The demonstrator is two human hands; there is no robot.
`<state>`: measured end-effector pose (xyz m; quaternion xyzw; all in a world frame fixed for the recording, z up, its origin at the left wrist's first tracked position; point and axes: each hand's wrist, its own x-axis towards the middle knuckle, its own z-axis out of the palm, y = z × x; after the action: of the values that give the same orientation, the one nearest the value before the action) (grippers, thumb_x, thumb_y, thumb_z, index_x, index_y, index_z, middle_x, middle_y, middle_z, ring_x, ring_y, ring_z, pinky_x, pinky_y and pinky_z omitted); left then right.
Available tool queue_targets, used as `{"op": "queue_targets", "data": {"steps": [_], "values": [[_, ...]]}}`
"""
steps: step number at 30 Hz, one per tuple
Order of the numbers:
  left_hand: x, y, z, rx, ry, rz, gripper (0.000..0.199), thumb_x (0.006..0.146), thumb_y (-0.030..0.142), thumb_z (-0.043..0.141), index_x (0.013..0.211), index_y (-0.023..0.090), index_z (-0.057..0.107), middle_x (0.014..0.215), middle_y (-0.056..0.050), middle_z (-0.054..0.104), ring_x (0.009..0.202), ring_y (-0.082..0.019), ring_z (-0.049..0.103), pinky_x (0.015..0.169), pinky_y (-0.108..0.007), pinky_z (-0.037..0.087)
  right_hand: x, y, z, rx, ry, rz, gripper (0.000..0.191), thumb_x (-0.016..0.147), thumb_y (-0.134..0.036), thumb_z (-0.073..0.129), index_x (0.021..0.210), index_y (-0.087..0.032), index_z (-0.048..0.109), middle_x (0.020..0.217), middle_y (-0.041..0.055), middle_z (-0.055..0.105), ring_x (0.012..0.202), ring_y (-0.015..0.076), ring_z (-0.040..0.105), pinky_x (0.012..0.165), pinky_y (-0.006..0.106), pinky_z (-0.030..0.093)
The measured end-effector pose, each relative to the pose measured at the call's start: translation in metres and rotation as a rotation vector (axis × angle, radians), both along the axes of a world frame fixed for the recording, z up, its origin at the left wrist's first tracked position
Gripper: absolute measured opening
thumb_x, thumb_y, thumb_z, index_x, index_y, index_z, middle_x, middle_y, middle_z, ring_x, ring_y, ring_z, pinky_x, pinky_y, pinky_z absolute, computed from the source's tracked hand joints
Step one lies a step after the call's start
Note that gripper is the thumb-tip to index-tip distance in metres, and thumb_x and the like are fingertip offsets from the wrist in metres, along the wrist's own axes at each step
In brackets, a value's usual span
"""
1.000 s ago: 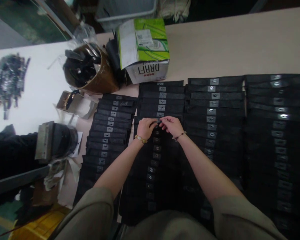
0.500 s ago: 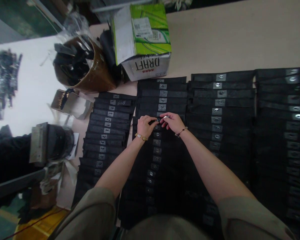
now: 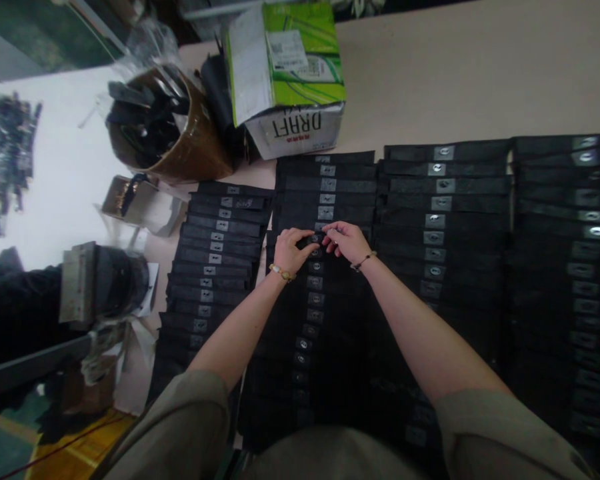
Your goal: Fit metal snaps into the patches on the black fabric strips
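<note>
Overlapping black fabric pieces point(image 3: 330, 183), each with a small grey patch and a shiny emblem, lie in several columns. Over the second column from the left, my left hand point(image 3: 295, 247) has its thumb and index finger curved around a patch, touching the black piece there. Just right of it, my right hand point(image 3: 346, 241) is closed, its fingers bent together near the same patch. Whatever the right fingers pinch is too small to make out. A beaded bracelet is on each wrist.
A green and white carton point(image 3: 300, 127) stands behind the columns. Left of it are a brown bin point(image 3: 200, 143) of black scraps, a small open box point(image 3: 153, 212) with gold-coloured bits, and a grey and black device point(image 3: 80, 283). Bare table point(image 3: 455, 73) shows at the back.
My right fingers have shifted slightly right, away from the left fingertips, and curled; the shiny spot at them is less visible. My left hand has hardly moved. The view has shifted slightly.
</note>
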<state>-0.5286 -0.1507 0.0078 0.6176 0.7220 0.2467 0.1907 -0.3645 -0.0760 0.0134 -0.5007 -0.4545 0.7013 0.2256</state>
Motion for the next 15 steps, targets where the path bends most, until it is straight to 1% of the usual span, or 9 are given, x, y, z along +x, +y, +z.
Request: {"op": "queue_targets", "data": {"steps": [3, 5, 7, 10, 13, 15], "values": [[-0.002, -0.001, 0.000, -0.004, 0.003, -0.032, 0.018, 0.089, 0.034, 0.069, 0.104, 0.025, 0.075, 0.101, -0.003, 0.074, 0.096, -0.019, 0.063, 0.089, -0.034, 0.047, 0.001, 0.000, -0.002, 0.013, -0.003, 0.009, 0.005, 0.086, -0.019, 0.065, 0.089, -0.015, 0.066, 0.065, 0.0005, 0.068, 0.045, 0.0085, 0.060, 0.033, 0.015, 0.039], [-0.002, 0.001, 0.001, 0.005, 0.017, -0.043, 0.020, 0.092, 0.032, 0.065, 0.109, 0.026, 0.074, 0.105, -0.004, 0.074, 0.097, -0.019, 0.064, 0.090, -0.034, 0.047, 0.001, 0.000, -0.003, 0.031, -0.024, 0.032, 0.004, 0.085, -0.019, 0.066, 0.085, -0.015, 0.066, 0.065, 0.0009, 0.069, 0.044, 0.0081, 0.060, 0.033, 0.014, 0.038], [0.000, 0.005, 0.003, 0.016, 0.030, -0.080, 0.023, 0.093, 0.031, 0.063, 0.114, 0.027, 0.073, 0.110, -0.004, 0.074, 0.102, -0.019, 0.063, 0.091, -0.035, 0.047, 0.002, 0.001, -0.003, 0.053, -0.051, 0.064, 0.009, 0.084, -0.020, 0.068, 0.078, -0.015, 0.066, 0.061, 0.0006, 0.068, 0.042, 0.0067, 0.056, 0.032, 0.013, 0.034], [0.003, 0.014, 0.008, 0.000, 0.054, -0.174, 0.021, 0.094, 0.029, 0.062, 0.111, 0.028, 0.074, 0.110, -0.002, 0.075, 0.107, -0.020, 0.063, 0.094, -0.037, 0.046, 0.003, 0.004, -0.002, 0.055, -0.072, 0.100, 0.017, 0.083, -0.023, 0.071, 0.069, -0.015, 0.065, 0.055, -0.0006, 0.065, 0.038, 0.0042, 0.049, 0.032, 0.012, 0.031], [0.005, 0.025, 0.011, -0.011, 0.087, -0.257, 0.019, 0.094, 0.031, 0.062, 0.106, 0.027, 0.075, 0.108, -0.003, 0.076, 0.106, -0.021, 0.062, 0.095, -0.038, 0.045, 0.004, 0.008, 0.000, -0.060, -0.041, 0.085, 0.020, 0.081, -0.022, 0.073, 0.065, -0.015, 0.063, 0.054, -0.0003, 0.064, 0.037, 0.0044, 0.047, 0.032, 0.014, 0.029], [0.005, 0.030, 0.009, -0.004, 0.099, -0.288, 0.019, 0.095, 0.031, 0.061, 0.107, 0.026, 0.074, 0.107, -0.003, 0.075, 0.104, -0.021, 0.061, 0.094, -0.037, 0.045, 0.004, 0.011, 0.001, -0.151, 0.009, 0.056, 0.020, 0.080, -0.022, 0.074, 0.065, -0.015, 0.063, 0.054, 0.0003, 0.063, 0.037, 0.0049, 0.046, 0.032, 0.015, 0.026]]}}
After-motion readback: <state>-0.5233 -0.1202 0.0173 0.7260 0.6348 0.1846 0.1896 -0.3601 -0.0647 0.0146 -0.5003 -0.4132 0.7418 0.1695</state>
